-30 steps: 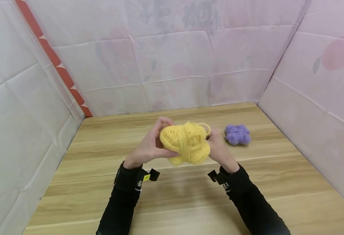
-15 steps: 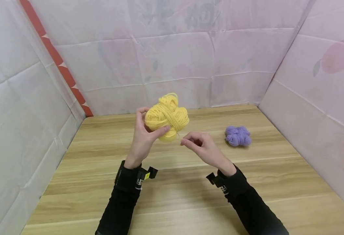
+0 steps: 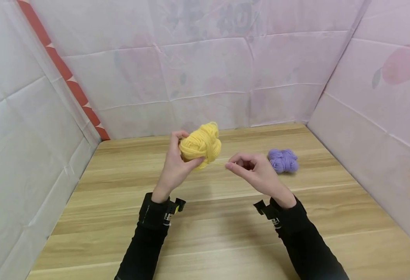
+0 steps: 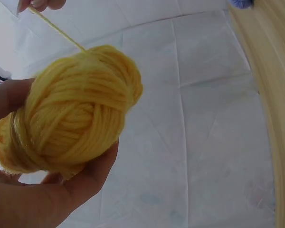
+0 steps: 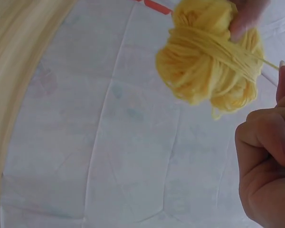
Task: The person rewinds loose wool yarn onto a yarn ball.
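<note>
My left hand [image 3: 175, 167] grips a skein of yellow yarn [image 3: 201, 144] above the table, thumb on the near side and fingers behind it. A single strand [image 4: 57, 29] runs taut from the skein to my right hand [image 3: 257, 171], which pinches its end between thumb and forefinger. In the right wrist view the other fingers [image 5: 266, 137] of that hand are curled into the palm. A wrapped band of yarn crosses the middle of the skein. Behind my right hand a purple yarn skein [image 3: 283, 160] lies on the table, apart from both hands.
The wood-grain table [image 3: 120, 217] spreads under both arms. White printed sheeting [image 3: 205, 70] stands along its back and both sides, with a red strip [image 3: 64, 70] down the back left corner.
Both hands held the yellow skein together at first. My right hand then drew away to the right with the strand, while the left tilted and turned the skein. The purple skein stayed put.
</note>
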Tool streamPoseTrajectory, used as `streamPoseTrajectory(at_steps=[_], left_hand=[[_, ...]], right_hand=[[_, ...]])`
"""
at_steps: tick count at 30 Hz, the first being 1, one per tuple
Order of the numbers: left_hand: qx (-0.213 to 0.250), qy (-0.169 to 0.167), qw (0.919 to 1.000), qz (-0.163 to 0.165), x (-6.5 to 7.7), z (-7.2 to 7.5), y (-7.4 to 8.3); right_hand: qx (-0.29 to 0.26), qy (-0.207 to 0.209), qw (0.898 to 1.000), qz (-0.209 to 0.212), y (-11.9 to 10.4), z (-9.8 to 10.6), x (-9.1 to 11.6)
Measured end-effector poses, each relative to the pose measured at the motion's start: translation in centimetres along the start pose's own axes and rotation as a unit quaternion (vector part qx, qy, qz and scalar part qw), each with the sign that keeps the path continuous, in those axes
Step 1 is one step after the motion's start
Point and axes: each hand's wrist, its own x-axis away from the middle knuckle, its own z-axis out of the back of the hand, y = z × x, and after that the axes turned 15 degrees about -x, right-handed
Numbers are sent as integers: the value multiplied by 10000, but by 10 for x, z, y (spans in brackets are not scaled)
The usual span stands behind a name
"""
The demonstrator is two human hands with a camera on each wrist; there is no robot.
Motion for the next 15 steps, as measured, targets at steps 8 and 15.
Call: streamPoseTrajectory(at_steps=[8, 15], left_hand=[[-180, -922, 9956, -56, 3, -8, 3], [456, -1086, 9925, 335, 4, -9, 5]], right_hand=[[-106, 518, 9974, 486, 1, 7, 0], [-617, 422, 9948, 692, 6, 10, -1]])
